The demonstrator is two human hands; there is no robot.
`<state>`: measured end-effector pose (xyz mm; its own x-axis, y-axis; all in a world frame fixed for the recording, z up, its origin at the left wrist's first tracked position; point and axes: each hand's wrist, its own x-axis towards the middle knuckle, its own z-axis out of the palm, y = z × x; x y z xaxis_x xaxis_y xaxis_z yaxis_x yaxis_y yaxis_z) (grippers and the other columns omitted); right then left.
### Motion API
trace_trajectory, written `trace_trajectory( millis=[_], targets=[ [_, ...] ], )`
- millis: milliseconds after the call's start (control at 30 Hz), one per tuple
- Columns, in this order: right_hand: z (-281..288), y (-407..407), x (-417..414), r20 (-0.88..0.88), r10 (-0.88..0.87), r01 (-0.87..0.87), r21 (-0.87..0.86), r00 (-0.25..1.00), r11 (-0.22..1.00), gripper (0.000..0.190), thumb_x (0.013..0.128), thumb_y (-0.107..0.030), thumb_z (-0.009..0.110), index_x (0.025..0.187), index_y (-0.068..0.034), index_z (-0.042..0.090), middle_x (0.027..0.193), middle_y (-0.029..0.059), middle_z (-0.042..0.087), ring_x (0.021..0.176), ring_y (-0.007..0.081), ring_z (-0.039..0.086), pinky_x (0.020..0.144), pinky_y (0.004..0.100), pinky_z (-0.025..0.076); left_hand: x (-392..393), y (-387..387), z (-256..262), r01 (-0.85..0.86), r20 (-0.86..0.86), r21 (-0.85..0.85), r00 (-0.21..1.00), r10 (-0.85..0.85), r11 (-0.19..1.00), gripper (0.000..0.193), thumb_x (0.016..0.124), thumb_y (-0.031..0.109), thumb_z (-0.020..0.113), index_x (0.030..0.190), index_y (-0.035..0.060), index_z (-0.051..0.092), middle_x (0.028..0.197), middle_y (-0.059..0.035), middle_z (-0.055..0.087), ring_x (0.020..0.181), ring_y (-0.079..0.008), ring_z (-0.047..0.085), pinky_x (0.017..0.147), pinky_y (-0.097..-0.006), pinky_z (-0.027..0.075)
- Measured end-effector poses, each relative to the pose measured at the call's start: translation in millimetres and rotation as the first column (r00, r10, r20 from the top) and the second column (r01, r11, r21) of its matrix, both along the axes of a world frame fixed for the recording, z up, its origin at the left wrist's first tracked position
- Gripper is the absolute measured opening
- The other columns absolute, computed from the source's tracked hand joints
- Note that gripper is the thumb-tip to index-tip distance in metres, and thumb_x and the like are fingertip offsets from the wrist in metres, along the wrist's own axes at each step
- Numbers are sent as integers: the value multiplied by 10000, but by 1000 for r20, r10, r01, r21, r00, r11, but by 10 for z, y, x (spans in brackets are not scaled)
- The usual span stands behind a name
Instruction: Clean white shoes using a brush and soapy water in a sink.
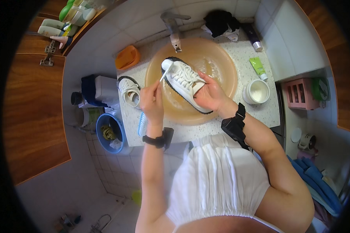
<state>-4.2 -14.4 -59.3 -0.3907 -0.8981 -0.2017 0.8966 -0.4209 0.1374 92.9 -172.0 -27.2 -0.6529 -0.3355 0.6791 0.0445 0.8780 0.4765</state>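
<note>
A white lace-up sneaker [184, 76] with a black-edged sole is held over the tan wash basin [232, 90], its toe pointing up and to the left. My right hand [211, 94] grips it by the heel end, with the fingers partly inside the opening. Between the fingertips of my left hand [152, 100] is a thin white toothbrush-like stick [164, 76], which reaches to the toe cap. Its far end is hard to make out. The second white sneaker [129, 91] rests on the counter just left of the basin. Sudsy water lies in the basin under the held sneaker.
A faucet [174, 32] overhangs the basin. On the speckled counter [192, 131] are an orange soap box [127, 57], a blue-backed brush [142, 124], an open white tub [256, 92], a green tube [258, 68], a dark tube [252, 38] and black cloth [221, 22].
</note>
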Motion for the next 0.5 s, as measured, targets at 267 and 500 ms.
trace_trajectory(
  millis=[267,500],
  targets=[
    [17,81,-14,4,-13,13,3,1000,1000,466,892,-281,440,1265,-9,377,1285,142,427,1195,257,397,1030,377,260,-38,0,-63,17,-2,915,999,-39,402,195,840,107,578,972,-36,592,783,-45,587,639,-78,485,569,-205,400],
    [-993,87,-22,-186,-174,36,-576,967,817,327,862,-302,456,1087,-66,479,1005,89,554,955,198,538,858,297,425,-618,988,399,14,233,942,693,-682,336,223,812,112,599,990,-21,598,816,-40,603,659,-61,509,591,-181,401]
  ],
)
